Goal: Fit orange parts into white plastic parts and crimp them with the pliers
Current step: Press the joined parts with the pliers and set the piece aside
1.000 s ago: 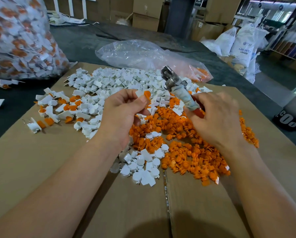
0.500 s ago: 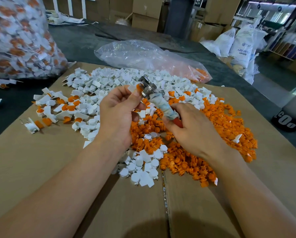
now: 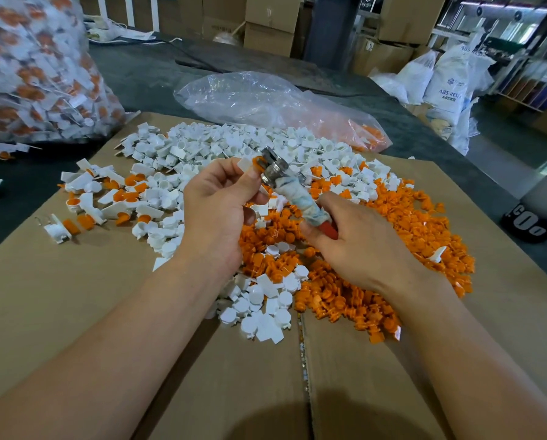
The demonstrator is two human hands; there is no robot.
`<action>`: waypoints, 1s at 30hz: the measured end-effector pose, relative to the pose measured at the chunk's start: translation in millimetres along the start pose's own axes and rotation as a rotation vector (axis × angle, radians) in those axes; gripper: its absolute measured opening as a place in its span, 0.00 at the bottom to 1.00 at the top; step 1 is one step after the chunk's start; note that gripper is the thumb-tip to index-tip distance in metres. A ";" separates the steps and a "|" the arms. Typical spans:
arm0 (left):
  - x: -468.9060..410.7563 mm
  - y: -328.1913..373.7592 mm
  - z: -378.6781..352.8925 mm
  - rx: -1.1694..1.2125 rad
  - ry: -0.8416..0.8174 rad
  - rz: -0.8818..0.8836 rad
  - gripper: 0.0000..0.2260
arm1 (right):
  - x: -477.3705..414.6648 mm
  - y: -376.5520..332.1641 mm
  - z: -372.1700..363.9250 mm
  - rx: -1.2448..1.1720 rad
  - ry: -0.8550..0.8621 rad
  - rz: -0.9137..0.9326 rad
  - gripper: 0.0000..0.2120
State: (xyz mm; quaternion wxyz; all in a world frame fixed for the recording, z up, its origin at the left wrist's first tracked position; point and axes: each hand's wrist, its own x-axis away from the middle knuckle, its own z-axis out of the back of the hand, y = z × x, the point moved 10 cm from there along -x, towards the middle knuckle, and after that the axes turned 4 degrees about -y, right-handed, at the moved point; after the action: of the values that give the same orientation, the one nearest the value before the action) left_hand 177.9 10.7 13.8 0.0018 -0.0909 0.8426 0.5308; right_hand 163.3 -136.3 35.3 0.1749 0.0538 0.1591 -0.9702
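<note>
Crowded under the fingers here! The orange parts (image 3: 408, 223) are heaped right beneath the right hand (image 3: 361, 246). The white plastic parts (image 3: 221, 144) are piled just beyond the fingertips of the left hand (image 3: 216, 211), and no bare gap shows between the heaps. Between the two thumbs, the pliers (image 3: 284, 179) meet the pinched white piece (image 3: 245, 163), so that slot is taken. Left of the left knuckles lies a looser scatter of assembled pieces (image 3: 107, 198), with bare cardboard (image 3: 59, 296) showing between them. Back toward the wrists there's wide open cardboard. Well beyond the fingertips a clear plastic bag (image 3: 265, 100) blocks the way, and a bulging full bag (image 3: 34, 74) walls off the far left.
</note>
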 end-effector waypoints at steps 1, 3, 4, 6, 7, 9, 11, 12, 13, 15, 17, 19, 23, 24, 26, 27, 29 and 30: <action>-0.3 -0.8 0.3 0.003 0.002 0.005 0.09 | -0.1 0.0 -0.6 -0.020 -0.006 0.001 0.11; -0.6 -3.1 1.2 0.011 0.009 0.020 0.10 | -0.4 -0.2 -0.6 -0.053 -0.013 0.004 0.10; -0.8 -4.3 2.0 0.015 0.013 0.029 0.10 | -0.5 -0.1 -0.8 -0.061 -0.017 0.005 0.10; -1.3 -6.9 3.2 0.021 0.022 0.045 0.11 | -1.0 0.1 -2.1 -0.069 -0.031 0.006 0.09; -1.4 -8.0 3.5 0.022 0.024 0.050 0.11 | -1.6 0.4 -3.1 -0.074 -0.039 0.005 0.08; -1.5 -9.4 4.3 0.018 0.030 0.056 0.12 | -2.8 0.8 -4.1 -0.077 -0.048 0.005 0.09; -1.6 -10.9 5.3 0.013 0.039 0.065 0.12 | -3.5 1.1 -5.1 -0.063 -0.052 -0.003 0.14; -1.7 -11.7 6.1 0.012 0.045 0.070 0.12 | -3.9 1.1 -6.0 -0.054 -0.056 -0.007 0.15; -1.9 -12.5 6.8 0.013 0.049 0.076 0.13 | -4.1 1.0 -6.8 -0.045 -0.059 -0.008 0.15; -2.4 -13.8 7.3 0.021 0.051 0.086 0.13 | -4.7 0.7 -8.0 -0.033 -0.059 -0.013 0.16; -2.5 -14.9 7.5 0.028 0.051 0.095 0.13 | -5.2 1.3 -8.7 -0.037 -0.058 -0.020 0.15; -2.3 -15.7 7.8 0.027 0.055 0.103 0.12 | -5.5 1.8 -9.7 -0.048 -0.059 -0.023 0.13; -1.4 -16.3 9.6 0.016 0.074 0.114 0.13 | -6.1 1.6 -12.0 -0.057 -0.053 -0.015 0.10; -1.3 -16.3 10.2 0.014 0.079 0.115 0.13 | -6.4 1.7 -12.1 -0.057 -0.050 -0.013 0.09; -1.1 -16.0 10.6 0.008 0.085 0.116 0.13 | -7.0 2.3 -12.9 -0.055 -0.050 -0.015 0.07; -1.1 -15.7 10.5 0.006 0.086 0.117 0.13 | -7.3 2.5 -13.6 -0.044 -0.052 -0.016 0.07; -1.0 -15.9 11.1 0.010 0.096 0.123 0.14 | -7.6 1.7 -14.1 -0.010 -0.042 -0.015 0.08; -0.8 -15.9 11.6 0.013 0.102 0.126 0.14 | -7.6 0.9 -13.2 0.004 -0.027 -0.013 0.08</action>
State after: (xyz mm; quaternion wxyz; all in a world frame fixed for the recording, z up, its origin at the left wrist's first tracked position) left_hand 180.1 14.6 -5.4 -0.0741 -0.0646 0.8491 0.5190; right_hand 171.3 -130.4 23.8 0.1708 0.0401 0.1551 -0.9722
